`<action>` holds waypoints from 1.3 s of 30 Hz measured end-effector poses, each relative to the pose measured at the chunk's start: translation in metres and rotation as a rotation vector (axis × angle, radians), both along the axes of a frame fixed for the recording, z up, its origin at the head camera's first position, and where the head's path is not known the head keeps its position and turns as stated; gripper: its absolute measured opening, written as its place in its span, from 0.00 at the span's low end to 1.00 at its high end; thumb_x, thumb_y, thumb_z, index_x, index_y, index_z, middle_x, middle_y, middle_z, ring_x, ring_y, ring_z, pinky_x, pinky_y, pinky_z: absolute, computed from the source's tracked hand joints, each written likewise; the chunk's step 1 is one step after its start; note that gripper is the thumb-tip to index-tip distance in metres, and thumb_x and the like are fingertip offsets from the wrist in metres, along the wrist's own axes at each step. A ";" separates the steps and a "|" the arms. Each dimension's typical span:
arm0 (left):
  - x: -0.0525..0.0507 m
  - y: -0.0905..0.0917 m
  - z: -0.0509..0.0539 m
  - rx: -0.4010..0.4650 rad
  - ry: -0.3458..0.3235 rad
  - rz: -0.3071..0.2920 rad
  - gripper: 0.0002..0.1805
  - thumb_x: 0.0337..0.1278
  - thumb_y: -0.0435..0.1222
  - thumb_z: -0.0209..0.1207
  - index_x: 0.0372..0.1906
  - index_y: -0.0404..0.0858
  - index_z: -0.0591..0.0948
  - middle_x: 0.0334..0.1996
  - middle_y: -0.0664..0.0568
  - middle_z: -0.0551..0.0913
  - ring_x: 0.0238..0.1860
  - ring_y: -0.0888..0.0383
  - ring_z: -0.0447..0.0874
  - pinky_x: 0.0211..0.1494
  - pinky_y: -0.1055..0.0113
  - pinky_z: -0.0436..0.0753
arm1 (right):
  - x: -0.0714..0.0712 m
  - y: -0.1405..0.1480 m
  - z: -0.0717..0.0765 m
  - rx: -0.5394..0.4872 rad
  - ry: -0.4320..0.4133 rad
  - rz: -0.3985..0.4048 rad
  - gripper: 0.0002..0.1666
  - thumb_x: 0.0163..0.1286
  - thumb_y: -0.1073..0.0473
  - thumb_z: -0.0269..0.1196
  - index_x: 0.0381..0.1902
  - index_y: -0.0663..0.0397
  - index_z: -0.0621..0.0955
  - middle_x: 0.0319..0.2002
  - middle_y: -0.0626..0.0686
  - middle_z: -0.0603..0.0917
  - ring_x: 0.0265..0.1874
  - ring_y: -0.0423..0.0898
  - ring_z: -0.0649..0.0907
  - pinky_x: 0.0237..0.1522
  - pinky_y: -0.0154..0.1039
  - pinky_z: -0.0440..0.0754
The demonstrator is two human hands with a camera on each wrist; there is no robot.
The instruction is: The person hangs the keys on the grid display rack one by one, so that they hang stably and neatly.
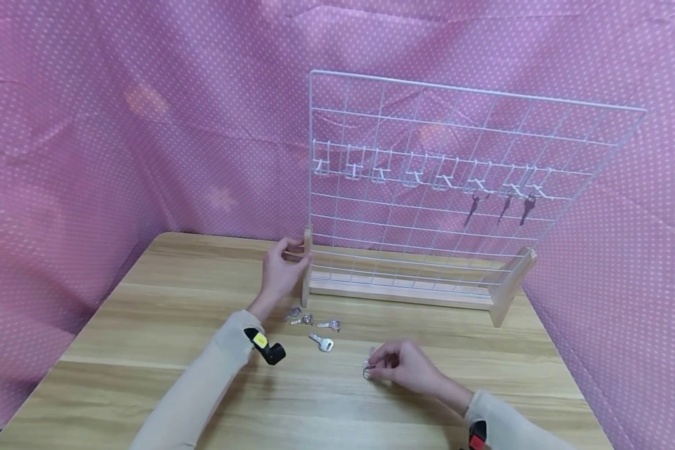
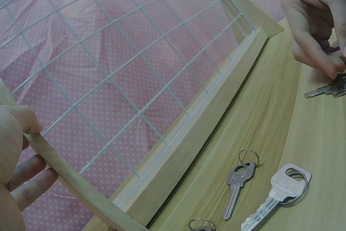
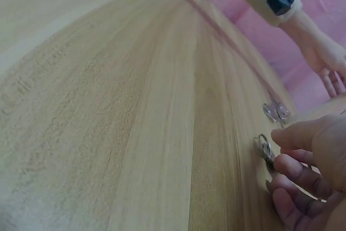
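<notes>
My left hand grips the left wooden post of a white wire grid rack, thumb on one side and fingers on the other. Low over the table, my right hand pinches a metal key with a ring; its fingers partly hide the key. Between the hands, several silver keys lie on the wood, among them a large key and a smaller key with a ring. Three keys hang from hooks at the rack's right side, one being a dark key.
A row of white wire hooks runs across the grid. The rack's wooden base stands toward the back of the wooden table, with its right foot angled outward. Pink dotted cloth hangs behind.
</notes>
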State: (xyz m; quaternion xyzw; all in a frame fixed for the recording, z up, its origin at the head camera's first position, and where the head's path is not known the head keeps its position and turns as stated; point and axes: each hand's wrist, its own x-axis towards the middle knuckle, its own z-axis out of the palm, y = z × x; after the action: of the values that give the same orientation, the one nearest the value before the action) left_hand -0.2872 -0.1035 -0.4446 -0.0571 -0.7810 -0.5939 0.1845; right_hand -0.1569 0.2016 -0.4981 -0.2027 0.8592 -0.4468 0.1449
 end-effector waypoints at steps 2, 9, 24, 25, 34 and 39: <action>0.000 0.001 0.000 -0.003 -0.001 0.002 0.17 0.58 0.30 0.72 0.52 0.33 0.83 0.47 0.36 0.89 0.43 0.44 0.89 0.40 0.77 0.85 | 0.000 -0.001 0.000 0.011 0.005 0.002 0.11 0.60 0.60 0.78 0.40 0.54 0.90 0.31 0.48 0.89 0.25 0.32 0.78 0.27 0.25 0.75; 0.001 0.001 0.002 0.005 0.000 0.012 0.17 0.57 0.29 0.72 0.51 0.33 0.84 0.46 0.36 0.89 0.40 0.50 0.88 0.40 0.78 0.84 | 0.000 -0.005 -0.001 0.015 0.029 0.035 0.11 0.58 0.63 0.79 0.39 0.54 0.90 0.30 0.49 0.87 0.26 0.32 0.77 0.29 0.25 0.76; -0.001 0.000 0.000 0.010 -0.002 0.005 0.17 0.58 0.29 0.72 0.51 0.32 0.84 0.47 0.36 0.89 0.42 0.43 0.88 0.40 0.78 0.84 | 0.001 -0.015 -0.004 0.183 0.204 0.021 0.14 0.52 0.51 0.83 0.34 0.42 0.89 0.28 0.41 0.84 0.27 0.31 0.76 0.31 0.26 0.75; -0.001 0.000 0.000 0.010 -0.002 0.005 0.17 0.58 0.29 0.72 0.51 0.32 0.83 0.46 0.36 0.89 0.42 0.43 0.88 0.40 0.78 0.84 | 0.000 -0.016 -0.005 0.190 0.214 0.018 0.14 0.52 0.51 0.83 0.34 0.42 0.89 0.28 0.41 0.83 0.27 0.31 0.76 0.31 0.26 0.75; -0.001 0.001 0.000 0.010 0.005 0.005 0.17 0.58 0.30 0.73 0.51 0.32 0.83 0.46 0.35 0.89 0.42 0.44 0.88 0.39 0.78 0.84 | 0.001 -0.014 -0.006 0.147 0.194 -0.002 0.08 0.60 0.53 0.79 0.36 0.43 0.90 0.28 0.38 0.82 0.27 0.32 0.77 0.30 0.27 0.76; 0.000 0.001 0.001 -0.001 -0.006 0.009 0.17 0.58 0.30 0.73 0.52 0.33 0.83 0.47 0.36 0.89 0.43 0.44 0.88 0.40 0.78 0.84 | 0.000 -0.012 -0.007 0.126 0.181 0.000 0.06 0.63 0.57 0.77 0.38 0.45 0.91 0.32 0.39 0.85 0.28 0.30 0.77 0.30 0.28 0.78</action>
State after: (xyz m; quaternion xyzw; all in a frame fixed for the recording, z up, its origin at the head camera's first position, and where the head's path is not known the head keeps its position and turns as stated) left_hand -0.2874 -0.1023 -0.4439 -0.0517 -0.7821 -0.5928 0.1849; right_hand -0.1566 0.1892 -0.5050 -0.2329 0.8951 -0.3719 0.0790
